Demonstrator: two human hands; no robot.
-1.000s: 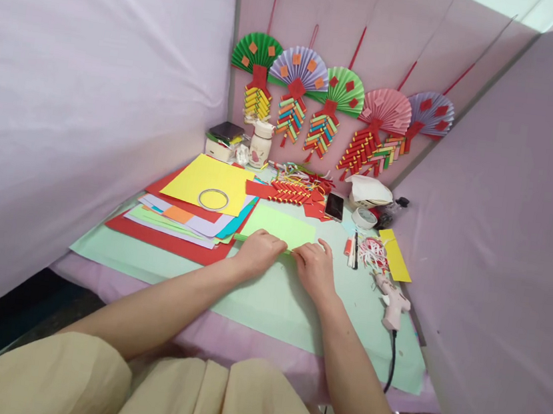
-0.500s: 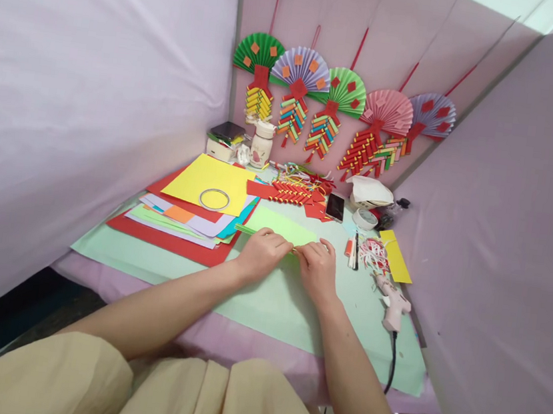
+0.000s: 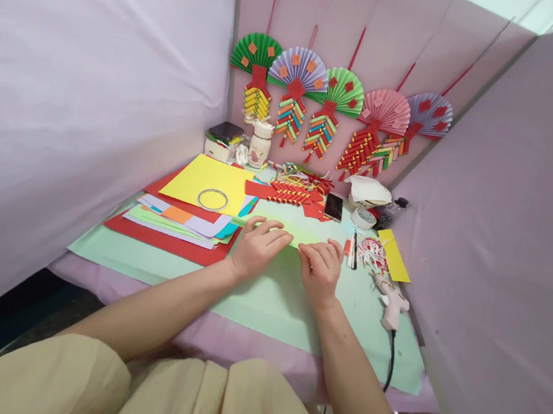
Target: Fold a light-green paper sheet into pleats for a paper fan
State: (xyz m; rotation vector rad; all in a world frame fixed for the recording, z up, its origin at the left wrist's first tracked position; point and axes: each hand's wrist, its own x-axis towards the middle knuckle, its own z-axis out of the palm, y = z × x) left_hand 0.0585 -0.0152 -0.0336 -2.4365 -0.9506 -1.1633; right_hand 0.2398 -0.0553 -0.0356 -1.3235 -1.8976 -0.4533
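Observation:
Both hands hold a light green sheet of paper (image 3: 297,237) over the middle of the table, with a narrow folded edge showing at its left end. My left hand (image 3: 258,248) pinches the near edge between thumb and fingers. A short way to the right, my right hand (image 3: 322,266) grips the same edge, thumb underneath and fingers curled. The paper is tilted, and its far part is blurred. Left of my hands lies a stack of coloured paper, a yellow sheet (image 3: 194,180) on top with a grey ring (image 3: 213,200) resting on it.
A row of red paper firecrackers (image 3: 291,193) and a phone (image 3: 333,206) lie behind my hands. To the right are a white tape roll (image 3: 364,218), a marker (image 3: 355,252), tangled cords (image 3: 373,254) and a corded glue gun (image 3: 392,302). Paper fans (image 3: 345,92) hang on the back wall.
The green paper has been lifted and tilted between my hands. My left fingers have risen and spread a little; my right hand has shifted slightly right.

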